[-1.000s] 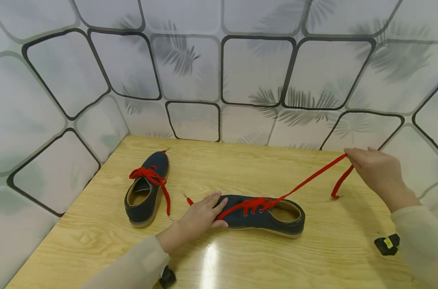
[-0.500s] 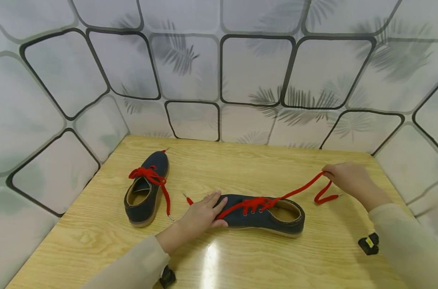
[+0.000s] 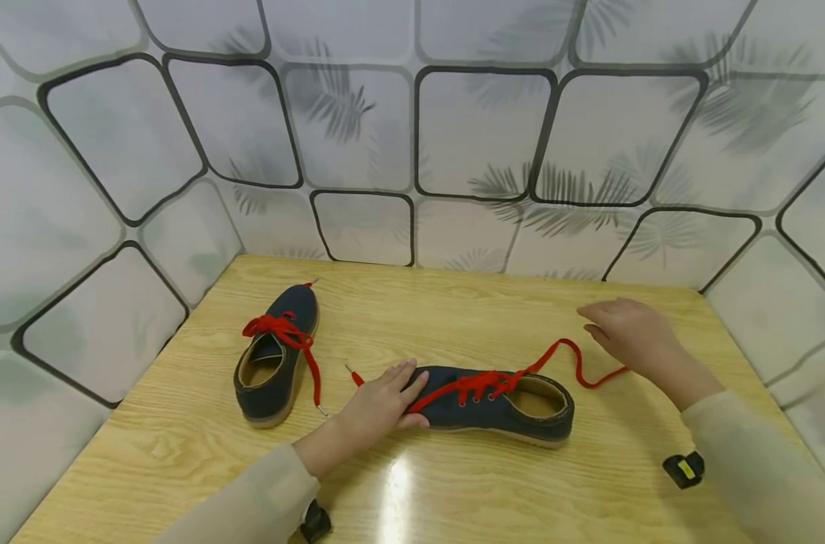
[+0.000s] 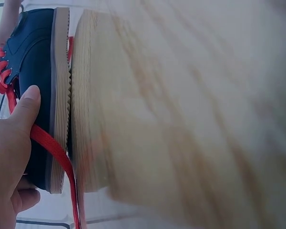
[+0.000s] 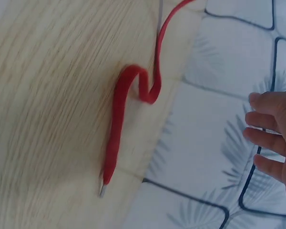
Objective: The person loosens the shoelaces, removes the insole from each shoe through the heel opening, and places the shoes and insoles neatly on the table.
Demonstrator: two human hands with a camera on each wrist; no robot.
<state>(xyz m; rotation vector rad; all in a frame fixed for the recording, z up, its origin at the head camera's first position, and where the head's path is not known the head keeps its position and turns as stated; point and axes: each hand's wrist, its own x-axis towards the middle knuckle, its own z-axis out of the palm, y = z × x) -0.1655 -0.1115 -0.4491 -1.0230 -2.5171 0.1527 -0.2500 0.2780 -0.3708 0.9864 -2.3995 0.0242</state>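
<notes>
A navy canvas shoe (image 3: 521, 408) with a red shoelace (image 3: 480, 384) lies sideways in the middle of the wooden table. My left hand (image 3: 375, 400) holds it at the toe, thumb along the near side; the left wrist view shows the thumb (image 4: 31, 102) against the upper above the ridged sole. One lace end crosses under this hand. The other lace end (image 5: 115, 119) lies beyond the heel in a bent curve, its metal tip showing in the right wrist view. Above it hovers my right hand (image 3: 633, 336), fingers parted and holding nothing.
A matching navy shoe (image 3: 263, 385) with its red lace tied in a bow stands at the left, toe pointing away. Patterned walls (image 3: 358, 151) border the table (image 3: 419, 310) at the back and sides. Black wrist devices (image 3: 684, 470) sit beneath both forearms.
My right hand has moved left and let go of the red lace. The lace, taut at first, went slack and dropped toward the table. My left hand and both shoes have stayed put.
</notes>
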